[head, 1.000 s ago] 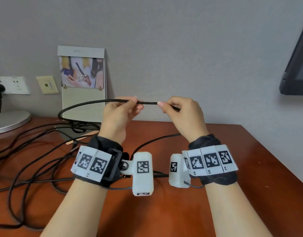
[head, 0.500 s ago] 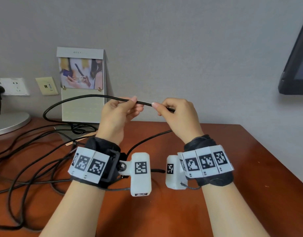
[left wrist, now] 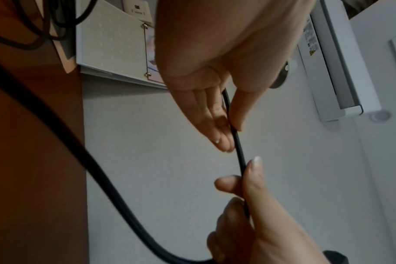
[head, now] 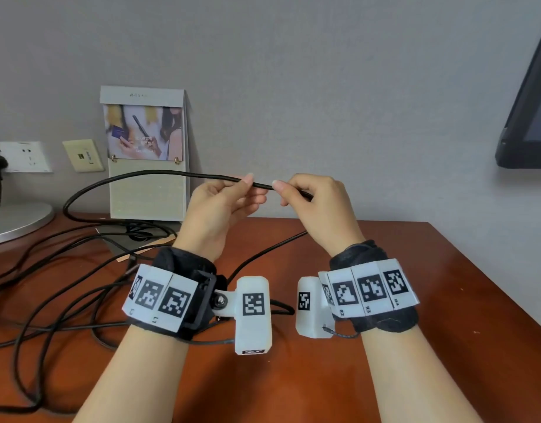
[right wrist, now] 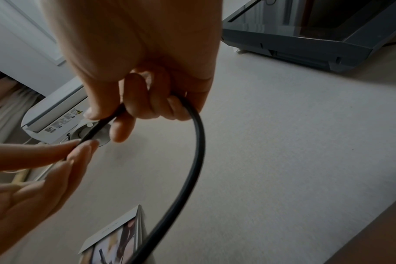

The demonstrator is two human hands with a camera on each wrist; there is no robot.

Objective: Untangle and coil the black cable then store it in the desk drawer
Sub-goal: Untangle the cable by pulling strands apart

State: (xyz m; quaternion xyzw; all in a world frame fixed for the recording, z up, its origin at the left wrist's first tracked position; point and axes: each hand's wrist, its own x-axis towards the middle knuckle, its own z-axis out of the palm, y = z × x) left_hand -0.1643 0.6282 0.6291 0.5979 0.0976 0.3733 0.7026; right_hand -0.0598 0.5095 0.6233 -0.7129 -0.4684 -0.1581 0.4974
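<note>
A long black cable is held up above the brown desk. My left hand pinches it between thumb and fingers, and my right hand grips it a short way to the right with curled fingers. A short taut stretch of cable runs between the two hands. From the left hand it arcs left and down to a tangle of black loops on the desk's left side. From the right hand the cable bends down toward the desk. No drawer is in view.
A desk calendar stands against the wall behind the cable. Wall sockets with a black plug are at far left, above a grey round base. A dark monitor hangs at the right edge.
The cable's arc left of my left hand has grown longer and swung further left. Both hands have stayed close together, still holding the cable at about the same height.
</note>
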